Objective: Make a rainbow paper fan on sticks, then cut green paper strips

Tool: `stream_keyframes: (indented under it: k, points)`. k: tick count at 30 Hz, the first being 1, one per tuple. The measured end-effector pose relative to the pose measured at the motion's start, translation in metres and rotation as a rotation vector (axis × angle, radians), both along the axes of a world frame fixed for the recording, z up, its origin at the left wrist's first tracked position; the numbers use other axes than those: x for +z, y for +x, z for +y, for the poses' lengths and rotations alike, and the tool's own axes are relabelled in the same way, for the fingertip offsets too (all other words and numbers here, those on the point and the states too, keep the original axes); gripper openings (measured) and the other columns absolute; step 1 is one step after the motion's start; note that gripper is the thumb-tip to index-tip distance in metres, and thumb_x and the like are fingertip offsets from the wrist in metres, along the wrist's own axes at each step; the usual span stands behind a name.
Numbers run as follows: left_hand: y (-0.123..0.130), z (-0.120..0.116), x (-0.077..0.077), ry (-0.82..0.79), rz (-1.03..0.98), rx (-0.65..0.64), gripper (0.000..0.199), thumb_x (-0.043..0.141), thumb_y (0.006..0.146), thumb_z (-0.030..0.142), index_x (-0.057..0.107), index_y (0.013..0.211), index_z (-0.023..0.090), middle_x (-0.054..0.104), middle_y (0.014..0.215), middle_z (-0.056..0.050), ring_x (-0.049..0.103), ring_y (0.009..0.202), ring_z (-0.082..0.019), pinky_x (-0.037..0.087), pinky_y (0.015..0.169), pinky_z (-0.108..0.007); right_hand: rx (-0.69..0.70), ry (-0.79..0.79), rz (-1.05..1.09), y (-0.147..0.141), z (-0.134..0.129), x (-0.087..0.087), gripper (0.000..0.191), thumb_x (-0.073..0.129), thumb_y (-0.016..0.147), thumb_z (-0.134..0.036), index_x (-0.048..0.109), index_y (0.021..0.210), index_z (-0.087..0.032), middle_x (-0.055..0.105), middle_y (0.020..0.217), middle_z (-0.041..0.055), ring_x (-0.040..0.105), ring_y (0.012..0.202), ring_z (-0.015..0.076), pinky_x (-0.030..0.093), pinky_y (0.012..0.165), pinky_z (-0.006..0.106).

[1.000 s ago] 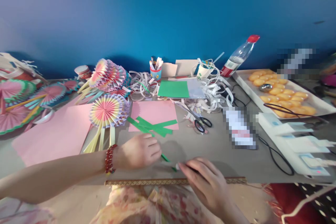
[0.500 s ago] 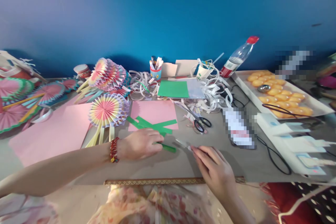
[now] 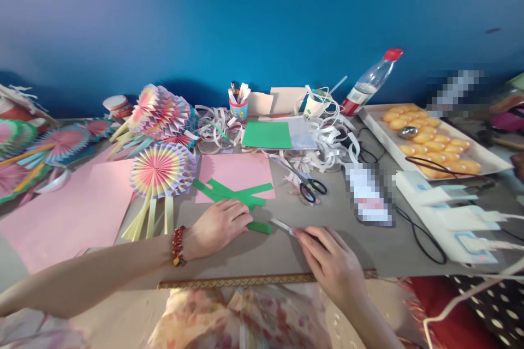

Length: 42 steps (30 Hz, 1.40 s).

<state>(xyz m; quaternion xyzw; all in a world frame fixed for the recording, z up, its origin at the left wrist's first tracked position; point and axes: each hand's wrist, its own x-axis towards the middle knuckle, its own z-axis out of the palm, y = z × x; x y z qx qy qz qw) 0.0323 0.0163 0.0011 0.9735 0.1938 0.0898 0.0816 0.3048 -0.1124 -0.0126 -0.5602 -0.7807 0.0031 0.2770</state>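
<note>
My left hand (image 3: 219,228) lies palm down on the grey table, its fingers together over one end of a short green strip (image 3: 259,227). Whether those fingers grip the strip is hidden. A thin white tool (image 3: 282,226) is pinched in my right hand (image 3: 329,262), its tip pointing left at the green strip without touching it. Several more green strips (image 3: 237,194) lie crossed over a pink sheet (image 3: 237,169) just beyond my left hand. Black-handled scissors (image 3: 308,188) rest on the table past my right hand.
Folded paper rosettes (image 3: 161,170) and a large pink sheet (image 3: 69,212) are at left. Behind stand a pen cup (image 3: 238,110), green paper (image 3: 267,134), paper curls and a bottle (image 3: 366,87). A power strip (image 3: 434,218) and a yellow-filled tray (image 3: 497,161) are at right.
The view has shifted slightly. My left hand has drawn back a little from the crossed strips, its fingers flatter. My right hand still holds the white tool in nearly the same place.
</note>
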Motion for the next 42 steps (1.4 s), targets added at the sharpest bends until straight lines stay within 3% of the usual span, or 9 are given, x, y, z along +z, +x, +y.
stream_keyframes:
  k: [13, 17, 19, 22, 28, 42]
  points:
    - [-0.001, -0.001, -0.003, -0.013, -0.023, 0.022, 0.019, 0.045, 0.100, 0.025, 0.061, 0.107, 0.018, 0.064, 0.101, -0.006, 0.056, 0.093, -0.020, 0.045, 0.085, -0.035, 0.032, -0.032, -0.070, -0.010, -0.001, 0.004, 0.031, 0.044, 0.098, -0.010, 0.068, 0.116, -0.016, 0.065, 0.094, 0.0084, 0.059, 0.086, 0.0182, 0.044, 0.079, 0.030]
    - [-0.002, -0.004, 0.000, -0.016, -0.017, 0.028, 0.028, 0.045, 0.100, 0.028, 0.058, 0.122, 0.017, 0.065, 0.114, -0.009, 0.058, 0.103, -0.022, 0.045, 0.093, -0.037, 0.018, -0.027, -0.103, -0.012, 0.002, 0.006, 0.032, 0.041, 0.100, -0.013, 0.070, 0.113, -0.017, 0.066, 0.093, 0.0084, 0.060, 0.084, 0.0174, 0.044, 0.077, 0.028]
    - [-0.002, -0.005, 0.000, -0.016, 0.010, -0.049, 0.044, 0.043, 0.101, 0.039, 0.047, 0.138, 0.016, 0.057, 0.136, -0.012, 0.051, 0.123, -0.025, 0.037, 0.106, -0.042, 0.019, -0.026, -0.130, -0.012, 0.003, 0.006, 0.033, 0.040, 0.101, -0.014, 0.071, 0.112, -0.017, 0.066, 0.093, 0.0085, 0.060, 0.084, 0.0174, 0.044, 0.077, 0.028]
    - [-0.001, -0.005, 0.000, -0.067, 0.084, -0.195, 0.074, 0.039, 0.097, 0.059, 0.023, 0.154, 0.014, 0.030, 0.159, -0.011, 0.026, 0.146, -0.027, 0.017, 0.120, -0.045, 0.028, -0.025, -0.158, -0.011, 0.003, 0.005, 0.033, 0.039, 0.101, -0.014, 0.071, 0.112, -0.017, 0.066, 0.093, 0.0088, 0.060, 0.084, 0.0177, 0.044, 0.078, 0.028]
    - [0.001, -0.004, -0.002, -0.175, 0.148, -0.233, 0.083, 0.036, 0.095, 0.064, 0.007, 0.157, 0.017, 0.011, 0.163, -0.008, 0.013, 0.151, -0.026, 0.001, 0.122, -0.043, 0.044, -0.036, -0.179, -0.010, 0.002, 0.003, 0.035, 0.038, 0.101, -0.013, 0.069, 0.115, -0.017, 0.066, 0.093, 0.0081, 0.059, 0.084, 0.0177, 0.043, 0.078, 0.028]
    - [0.000, -0.003, -0.002, -0.195, 0.132, -0.241, 0.086, 0.040, 0.094, 0.064, 0.006, 0.157, 0.016, 0.011, 0.163, -0.010, 0.011, 0.151, -0.027, 0.003, 0.122, -0.045, 0.059, -0.027, -0.174, -0.017, 0.004, 0.005, 0.032, 0.042, 0.098, -0.010, 0.070, 0.114, -0.018, 0.067, 0.092, 0.0080, 0.061, 0.084, 0.0172, 0.047, 0.078, 0.028]
